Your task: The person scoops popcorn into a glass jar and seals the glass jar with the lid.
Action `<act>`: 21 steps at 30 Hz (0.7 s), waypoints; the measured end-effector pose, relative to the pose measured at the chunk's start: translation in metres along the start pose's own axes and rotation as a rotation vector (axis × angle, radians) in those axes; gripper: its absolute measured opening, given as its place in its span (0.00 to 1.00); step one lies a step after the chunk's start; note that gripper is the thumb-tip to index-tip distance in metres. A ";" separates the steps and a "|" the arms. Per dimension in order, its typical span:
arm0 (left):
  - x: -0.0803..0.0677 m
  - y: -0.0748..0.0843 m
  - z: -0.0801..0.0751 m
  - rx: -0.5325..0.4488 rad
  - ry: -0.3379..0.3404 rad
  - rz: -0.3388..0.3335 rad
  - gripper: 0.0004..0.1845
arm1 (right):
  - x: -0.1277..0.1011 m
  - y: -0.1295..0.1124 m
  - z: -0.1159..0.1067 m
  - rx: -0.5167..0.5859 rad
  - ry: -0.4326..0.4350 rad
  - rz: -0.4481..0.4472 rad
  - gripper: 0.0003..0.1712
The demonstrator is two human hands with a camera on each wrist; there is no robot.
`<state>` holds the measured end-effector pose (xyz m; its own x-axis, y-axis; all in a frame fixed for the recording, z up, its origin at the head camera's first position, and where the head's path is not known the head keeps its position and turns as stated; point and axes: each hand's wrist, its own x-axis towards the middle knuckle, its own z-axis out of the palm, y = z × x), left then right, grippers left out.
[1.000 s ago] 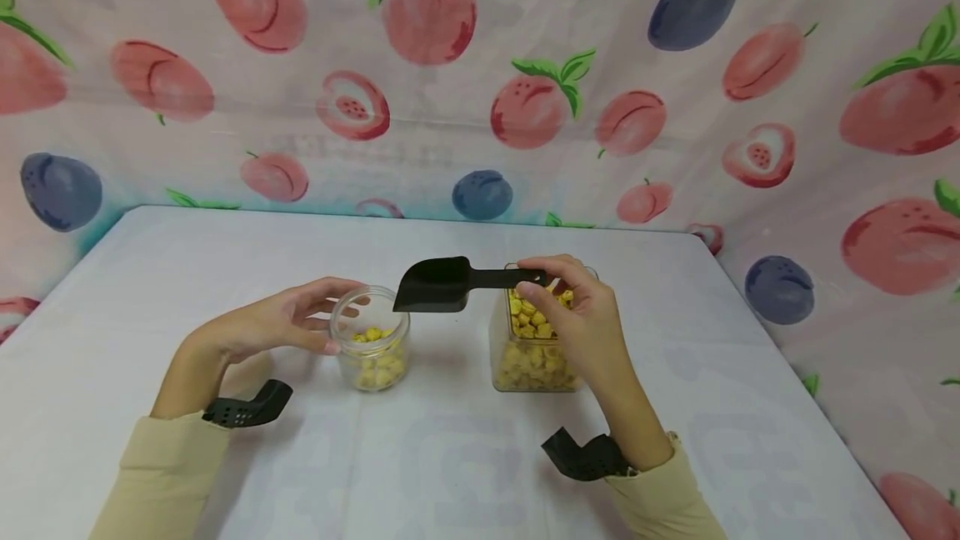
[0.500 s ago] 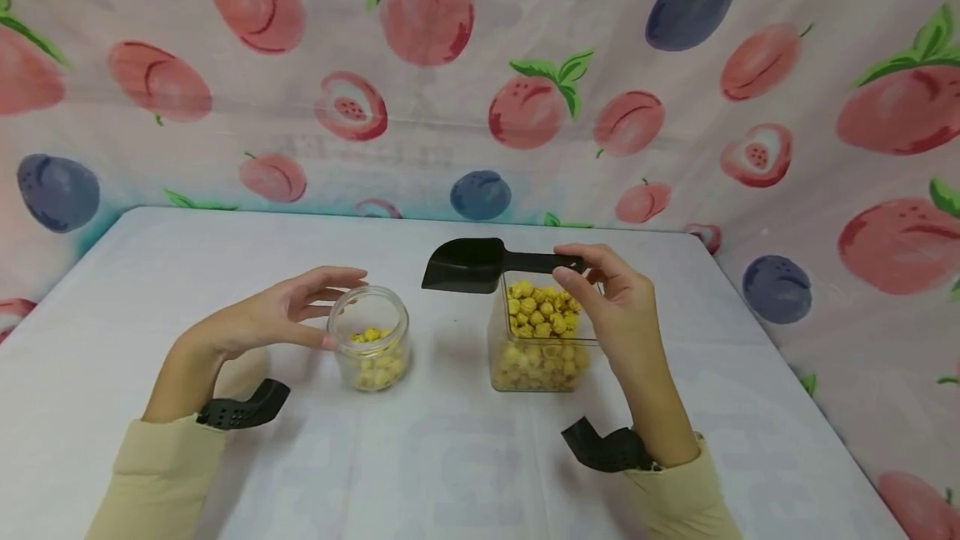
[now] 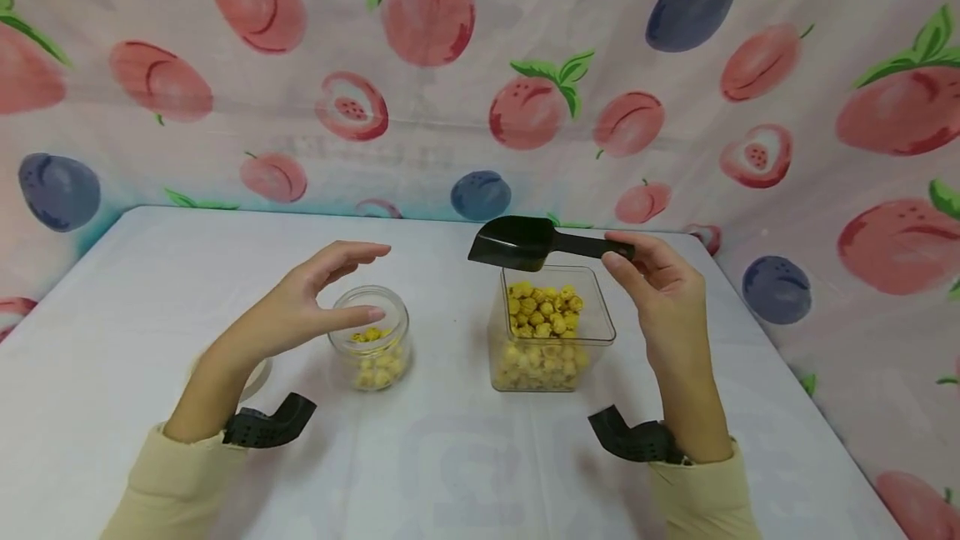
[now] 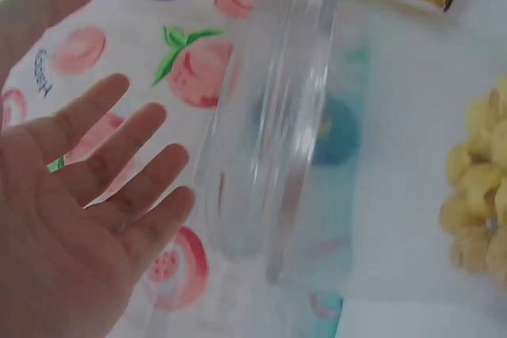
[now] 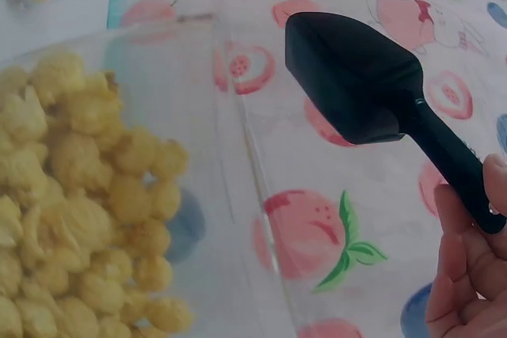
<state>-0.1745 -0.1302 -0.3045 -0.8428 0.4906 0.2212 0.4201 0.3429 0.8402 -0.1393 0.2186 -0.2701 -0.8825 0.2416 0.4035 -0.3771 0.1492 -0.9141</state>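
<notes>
Since a second ago, the right hand (image 3: 663, 286) has lifted the black plastic scoop (image 3: 525, 242) up and away from the small round clear jar (image 3: 370, 338), so its bowl now hovers above the far rim of the square clear plastic container (image 3: 551, 330) of yellow popcorn. Its fingers pinch the scoop's handle end. The left hand (image 3: 315, 298) has come off the jar and hangs over its open mouth, fingers spread and holding nothing. Both vessels stand on the white-covered table (image 3: 450, 457), near each other, before a fruit-printed cloth (image 3: 420, 65).
</notes>
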 end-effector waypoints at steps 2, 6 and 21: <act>0.002 0.005 0.006 0.014 0.033 0.040 0.32 | 0.002 -0.001 -0.004 0.037 0.009 0.001 0.11; 0.005 0.015 0.019 0.049 0.088 0.130 0.32 | 0.005 -0.003 -0.011 0.086 0.032 -0.003 0.11; 0.015 0.029 0.073 -0.028 0.170 0.271 0.29 | 0.008 -0.004 -0.027 0.054 0.188 -0.087 0.12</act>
<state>-0.1500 -0.0546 -0.3133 -0.7467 0.4196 0.5160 0.6294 0.1950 0.7522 -0.1377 0.2464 -0.2622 -0.7798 0.4057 0.4767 -0.4687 0.1265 -0.8743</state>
